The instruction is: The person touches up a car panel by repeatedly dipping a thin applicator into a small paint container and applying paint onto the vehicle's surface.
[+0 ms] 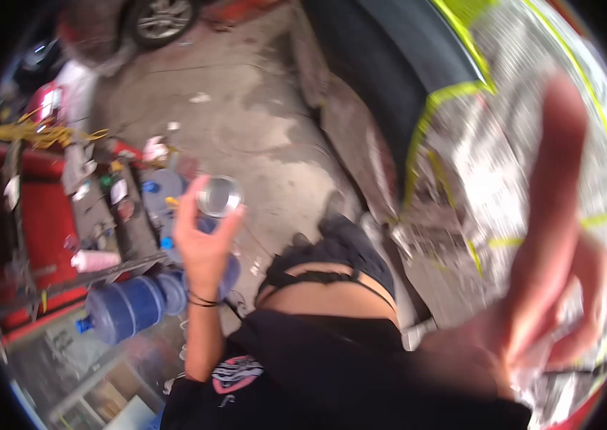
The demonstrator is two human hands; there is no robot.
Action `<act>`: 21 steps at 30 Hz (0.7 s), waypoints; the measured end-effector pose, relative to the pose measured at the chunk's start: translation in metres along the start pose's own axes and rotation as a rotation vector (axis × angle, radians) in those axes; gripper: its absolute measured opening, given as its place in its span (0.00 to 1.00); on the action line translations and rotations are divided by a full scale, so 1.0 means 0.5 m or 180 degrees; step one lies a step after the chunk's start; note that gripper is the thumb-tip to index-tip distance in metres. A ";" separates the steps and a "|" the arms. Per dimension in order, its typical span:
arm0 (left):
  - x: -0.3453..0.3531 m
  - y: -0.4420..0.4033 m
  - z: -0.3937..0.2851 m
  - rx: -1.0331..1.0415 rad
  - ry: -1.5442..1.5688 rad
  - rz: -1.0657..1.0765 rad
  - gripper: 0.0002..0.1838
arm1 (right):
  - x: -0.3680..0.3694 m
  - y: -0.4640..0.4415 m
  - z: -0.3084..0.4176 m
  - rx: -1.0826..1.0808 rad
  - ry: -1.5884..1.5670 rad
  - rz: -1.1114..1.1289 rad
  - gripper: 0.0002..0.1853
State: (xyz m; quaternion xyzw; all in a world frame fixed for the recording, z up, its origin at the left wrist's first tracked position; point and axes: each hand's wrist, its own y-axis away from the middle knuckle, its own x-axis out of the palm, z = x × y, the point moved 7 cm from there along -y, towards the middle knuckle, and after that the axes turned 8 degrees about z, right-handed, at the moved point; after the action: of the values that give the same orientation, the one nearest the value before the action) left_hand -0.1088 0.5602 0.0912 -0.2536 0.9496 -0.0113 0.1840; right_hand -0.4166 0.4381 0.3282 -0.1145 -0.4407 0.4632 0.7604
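My left hand [207,240] is raised over the floor, with thumb and fingers closed around a small round container with a silvery rim [220,196]. Its contents are too blurred to make out. Close to the camera, my right hand [551,287] has its index finger stretched upward and the other fingers partly curled. I see nothing in it. Behind that hand lies crinkled, semi-clear masking film [454,172], edged with yellow-green tape [425,118]. The film and tape border a dark grey car panel [397,64].
On the left stands a red cart [42,222] holding a pink-white bottle [97,261] and other items. Blue water jugs [126,309] lie beside it, near a glass-topped case [113,387]. Concrete floor [246,115] runs toward a car wheel [164,20].
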 end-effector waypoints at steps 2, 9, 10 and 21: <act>0.012 -0.011 -0.016 -0.0128 0.0115 0.0015 0.37 | -0.017 -0.022 -0.002 -0.0093 -0.0351 -0.0104 0.07; 0.035 -0.022 -0.020 0.0001 -0.0344 0.0302 0.37 | 0.003 -0.008 -0.026 -0.0150 -0.1096 -0.0336 0.06; 0.043 -0.028 -0.026 0.0034 -0.0261 0.0280 0.37 | 0.002 0.014 -0.045 -0.0141 -0.1270 -0.0455 0.06; 0.047 -0.029 -0.072 0.0199 -0.0354 -0.0075 0.39 | -0.426 0.387 -0.139 0.2295 0.2251 -0.1927 0.08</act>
State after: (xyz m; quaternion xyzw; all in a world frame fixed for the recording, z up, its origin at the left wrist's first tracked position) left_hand -0.1334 0.5336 0.1185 -0.2591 0.9340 -0.0290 0.2442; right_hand -0.5182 0.3881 0.0546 0.1347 0.0119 0.2798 0.9505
